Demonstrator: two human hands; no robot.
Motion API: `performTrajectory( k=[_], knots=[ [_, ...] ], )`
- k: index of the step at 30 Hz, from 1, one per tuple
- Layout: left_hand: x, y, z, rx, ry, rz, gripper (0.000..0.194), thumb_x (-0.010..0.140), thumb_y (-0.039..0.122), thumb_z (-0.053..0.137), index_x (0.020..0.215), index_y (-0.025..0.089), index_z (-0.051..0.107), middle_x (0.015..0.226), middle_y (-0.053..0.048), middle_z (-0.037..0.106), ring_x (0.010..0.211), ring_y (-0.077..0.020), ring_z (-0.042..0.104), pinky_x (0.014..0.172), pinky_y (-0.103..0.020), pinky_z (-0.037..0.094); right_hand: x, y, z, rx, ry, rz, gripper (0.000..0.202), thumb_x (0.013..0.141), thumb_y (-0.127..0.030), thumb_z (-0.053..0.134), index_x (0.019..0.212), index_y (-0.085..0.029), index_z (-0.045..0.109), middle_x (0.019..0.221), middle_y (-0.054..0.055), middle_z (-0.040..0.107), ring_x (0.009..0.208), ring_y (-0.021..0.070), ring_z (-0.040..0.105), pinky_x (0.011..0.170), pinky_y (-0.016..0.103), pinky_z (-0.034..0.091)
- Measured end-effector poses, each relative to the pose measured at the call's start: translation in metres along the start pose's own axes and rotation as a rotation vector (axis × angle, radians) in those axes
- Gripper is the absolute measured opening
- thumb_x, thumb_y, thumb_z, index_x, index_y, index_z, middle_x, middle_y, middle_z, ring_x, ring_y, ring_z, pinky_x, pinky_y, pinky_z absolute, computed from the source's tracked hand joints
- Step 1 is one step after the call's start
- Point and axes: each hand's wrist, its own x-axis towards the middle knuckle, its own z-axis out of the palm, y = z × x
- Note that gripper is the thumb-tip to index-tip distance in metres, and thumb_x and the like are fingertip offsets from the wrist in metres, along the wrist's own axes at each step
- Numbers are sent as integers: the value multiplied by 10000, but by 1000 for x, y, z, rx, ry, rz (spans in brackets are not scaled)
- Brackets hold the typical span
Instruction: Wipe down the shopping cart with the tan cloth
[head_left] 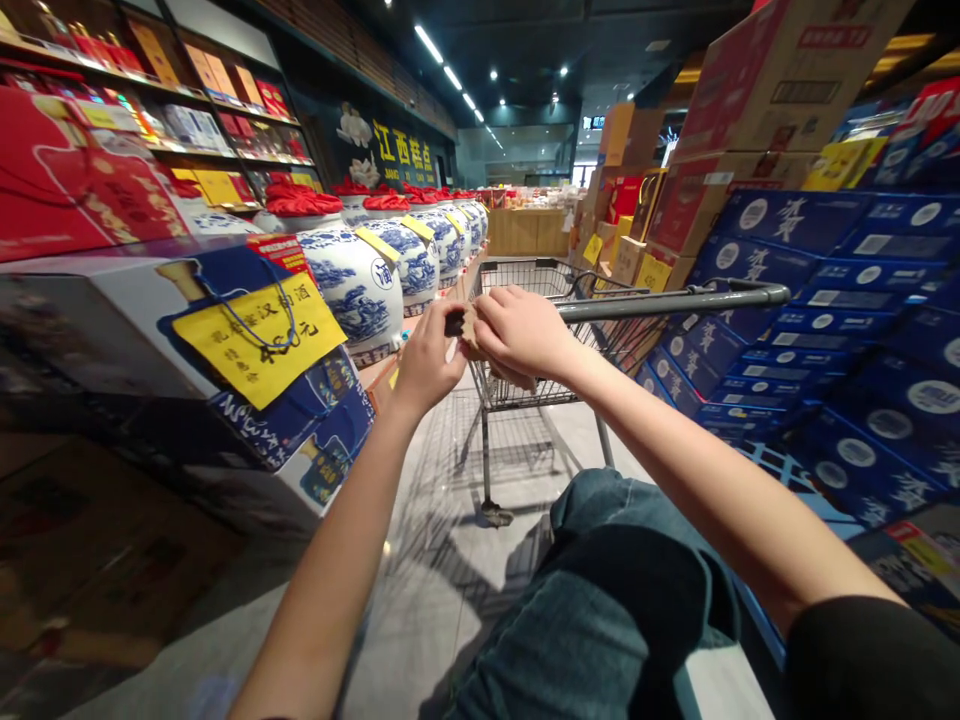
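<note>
A shopping cart (517,400) stands in front of me, its grey handle bar (660,302) running across toward the right. At the bar's left end, my right hand (525,332) is closed over a crumpled brown cloth (470,330), which also hangs below the fingers. Beside it, my left hand (433,362) has its fingers curled, pinching the cloth's left side by a dark patch that looks like the bar's end. The palms and part of the bar are hidden by the hands and cloth.
Blue-and-white jars (352,290) with red cloth tops line the left, behind a stacked gift box (225,400) with a yellow price sign (262,335). Stacked blue cartons (772,320) and brown boxes (742,120) stand on the right. Grey floor (420,560) runs between.
</note>
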Motion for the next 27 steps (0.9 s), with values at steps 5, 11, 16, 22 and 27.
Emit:
performTrajectory(
  k=[5,11,16,22,27],
  knots=[
    [0,4,-4,-197,-22,-73,267,997,246,403,1244,250,503,1243,-70,684,1209,-208,656,1100,-435,517,-7,11,-4,-77,-36,145,378,982,-329,391,1113,-131,685,1125,174,734,1008,302,626,779,359,411],
    [0,1,-3,-62,36,-51,298,959,211,422,1225,241,551,1249,-81,660,1212,-226,623,1083,-429,520,14,-28,12,-31,58,183,440,1000,-347,348,1150,-101,680,1148,211,726,1063,325,626,833,381,413],
    [-4,-7,-14,3,9,-20,284,981,235,410,1214,247,570,1252,-79,647,1217,-242,605,1072,-427,516,3,-2,2,-18,-14,108,441,1006,-442,372,1149,-154,673,1127,156,737,997,286,641,745,335,373],
    [9,-2,-3,154,121,-54,248,945,205,430,1071,253,638,1072,-61,697,1025,-239,658,934,-391,538,-17,29,-4,-105,-8,221,446,1007,-456,382,1086,-144,691,1089,160,752,940,276,639,712,319,343],
    [38,11,20,400,153,-194,271,957,295,454,981,191,703,705,-84,663,901,-310,687,878,-438,484,0,2,13,-83,100,355,516,1045,-332,249,1055,-124,721,1079,190,761,974,299,660,771,350,384]
  ],
)
